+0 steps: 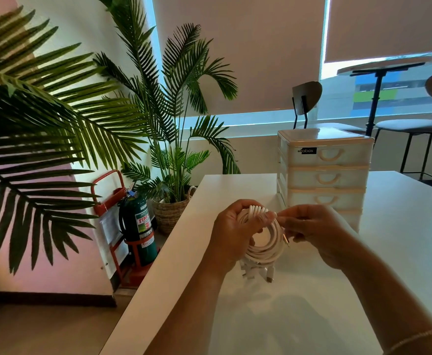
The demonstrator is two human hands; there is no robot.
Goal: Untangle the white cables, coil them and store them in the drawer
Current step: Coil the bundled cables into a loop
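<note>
A coil of white cable (266,248) hangs upright just above the white table (299,316), with its loose plug ends (263,274) dangling at the bottom. My left hand (231,235) grips the coil at its top left, fingers curled round the loops. My right hand (320,234) pinches a cable end at the coil's upper right edge. Behind my hands a white plastic drawer unit (323,172) stands on the table, all its drawers closed.
The table's left edge runs diagonally past a fire extinguisher (138,226) on a red stand and a potted palm (174,160). Large palm fronds (35,129) fill the left. Chairs (412,124) and a round table (383,65) stand behind the drawer unit.
</note>
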